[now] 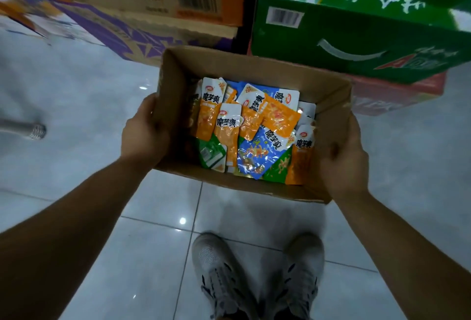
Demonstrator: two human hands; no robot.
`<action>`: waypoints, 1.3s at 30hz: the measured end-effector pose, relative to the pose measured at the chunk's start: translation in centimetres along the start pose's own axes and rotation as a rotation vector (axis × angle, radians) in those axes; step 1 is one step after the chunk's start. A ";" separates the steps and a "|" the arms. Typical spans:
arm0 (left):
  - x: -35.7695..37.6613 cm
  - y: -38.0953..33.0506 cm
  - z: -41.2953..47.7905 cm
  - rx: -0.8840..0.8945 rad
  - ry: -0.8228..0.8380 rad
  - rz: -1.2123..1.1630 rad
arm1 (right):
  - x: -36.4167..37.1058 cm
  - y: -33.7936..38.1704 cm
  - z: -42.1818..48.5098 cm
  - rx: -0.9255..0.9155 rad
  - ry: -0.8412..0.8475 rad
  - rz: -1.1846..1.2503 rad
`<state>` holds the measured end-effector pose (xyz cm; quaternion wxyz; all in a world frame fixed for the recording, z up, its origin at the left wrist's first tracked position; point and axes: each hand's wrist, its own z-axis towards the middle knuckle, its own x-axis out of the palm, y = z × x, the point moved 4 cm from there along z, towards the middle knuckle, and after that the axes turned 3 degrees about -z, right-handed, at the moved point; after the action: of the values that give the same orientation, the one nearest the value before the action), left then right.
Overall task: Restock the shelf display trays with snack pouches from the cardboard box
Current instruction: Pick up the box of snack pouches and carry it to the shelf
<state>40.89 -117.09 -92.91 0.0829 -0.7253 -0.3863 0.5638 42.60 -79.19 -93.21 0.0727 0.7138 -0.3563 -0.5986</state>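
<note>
The box [254, 126] is an open cardboard carton, and it seems to be held above the tiled floor [89, 105], in front of the person's shoes [254, 276] and near the stacked cartons [356, 39] behind. It holds a loose heap of pouches [249, 128], orange, blue and green, which fill the bottom only. Such small foil pouches are probably light, soft and a little slippery, so they can slide if the box tilts. The cardboard looks thin and its rim is a bit torn, so the walls may bend under a hard squeeze; the safest hold is likely low on two opposite walls.

The left hand [145, 131] presses flat against the left wall, fingers wrapped around its edge. The right hand [344, 156] clasps the right wall in the same way. Both hands are well apart, with the box clamped between them. No shelf trays are visible.
</note>
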 end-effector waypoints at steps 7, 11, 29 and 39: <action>-5.0 1.6 -8.0 -0.181 -0.125 -0.109 | -4.8 5.8 -1.4 -0.146 0.149 -0.053; -10.2 2.3 -16.3 -0.347 -0.222 -0.199 | -7.8 11.6 -4.5 -0.233 0.267 -0.093; -22.9 -7.2 -65.0 -1.195 -0.959 -0.572 | -20.8 35.8 -31.5 -1.097 0.838 -0.426; -16.3 -15.1 -90.0 -1.557 -1.268 -0.776 | -26.4 32.7 -55.1 -1.536 1.045 -0.659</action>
<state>112.14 -88.98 -40.73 -0.4437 0.0181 -0.8154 0.3713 77.92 -105.34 -39.68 0.4946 0.7108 0.4231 -0.2667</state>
